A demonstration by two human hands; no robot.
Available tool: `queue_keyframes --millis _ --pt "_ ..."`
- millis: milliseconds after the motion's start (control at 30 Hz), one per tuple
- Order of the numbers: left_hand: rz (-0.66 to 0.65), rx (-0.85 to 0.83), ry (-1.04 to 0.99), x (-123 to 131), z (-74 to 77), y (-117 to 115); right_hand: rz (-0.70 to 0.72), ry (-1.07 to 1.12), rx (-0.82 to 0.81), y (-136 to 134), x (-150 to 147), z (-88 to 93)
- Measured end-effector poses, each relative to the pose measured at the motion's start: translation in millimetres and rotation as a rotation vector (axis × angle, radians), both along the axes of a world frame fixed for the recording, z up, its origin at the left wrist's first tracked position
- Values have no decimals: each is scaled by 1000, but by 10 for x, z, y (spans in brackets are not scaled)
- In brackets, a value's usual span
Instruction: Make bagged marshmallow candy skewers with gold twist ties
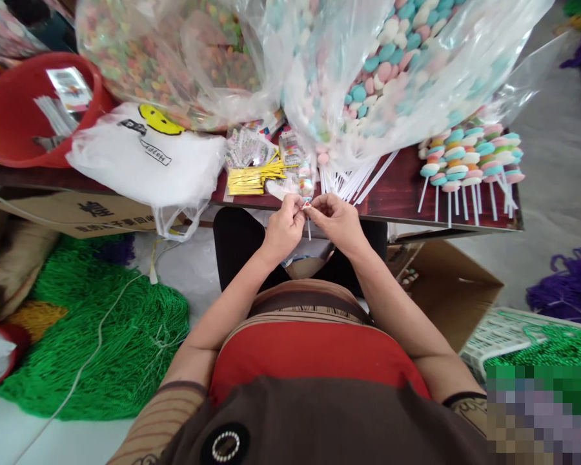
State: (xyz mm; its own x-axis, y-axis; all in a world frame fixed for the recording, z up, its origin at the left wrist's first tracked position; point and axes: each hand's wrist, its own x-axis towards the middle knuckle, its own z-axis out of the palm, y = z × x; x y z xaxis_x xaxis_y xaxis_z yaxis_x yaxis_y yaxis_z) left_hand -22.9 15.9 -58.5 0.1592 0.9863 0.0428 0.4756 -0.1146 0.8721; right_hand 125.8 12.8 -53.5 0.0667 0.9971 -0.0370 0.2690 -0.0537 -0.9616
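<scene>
My left hand [285, 226] and my right hand [336, 219] meet at the table's front edge, both pinching one wrapped candy skewer [306, 187] that stands upright between my fingertips, its white stick pointing down. A bundle of gold twist ties [254, 179] lies just left of it, next to small printed wrappers [246, 148]. Loose white sticks [356, 177] fan out to the right.
Finished marshmallow skewers [469, 165] lie at the dark table's [407, 194] right end. Big clear bags of candy [397, 58] fill the back. A red basin [24, 113] and white smiley bag [145, 158] sit left. A cardboard box [445, 284] and green netting [106, 329] lie below.
</scene>
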Motion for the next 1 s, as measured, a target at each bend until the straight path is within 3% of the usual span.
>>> queue_keyframes --millis 200,367,433,567,633,1000 --pt "-64 30 133 -32 -54 -6 14 -171 -49 43 -13 37" --pt "-27 117 111 -29 -64 -26 -76 -310 102 20 -105 54" --pt "-12 118 33 -30 -39 -29 -72 -219 110 11 -92 60" --pt "20 30 -169 -35 25 -22 -23 180 -58 7 -15 72" --pt "24 -4 -237 -35 40 -18 -7 258 -122 7 0 77" --pt "74 -57 -159 -22 19 -45 0 102 -112 3 -42 13"
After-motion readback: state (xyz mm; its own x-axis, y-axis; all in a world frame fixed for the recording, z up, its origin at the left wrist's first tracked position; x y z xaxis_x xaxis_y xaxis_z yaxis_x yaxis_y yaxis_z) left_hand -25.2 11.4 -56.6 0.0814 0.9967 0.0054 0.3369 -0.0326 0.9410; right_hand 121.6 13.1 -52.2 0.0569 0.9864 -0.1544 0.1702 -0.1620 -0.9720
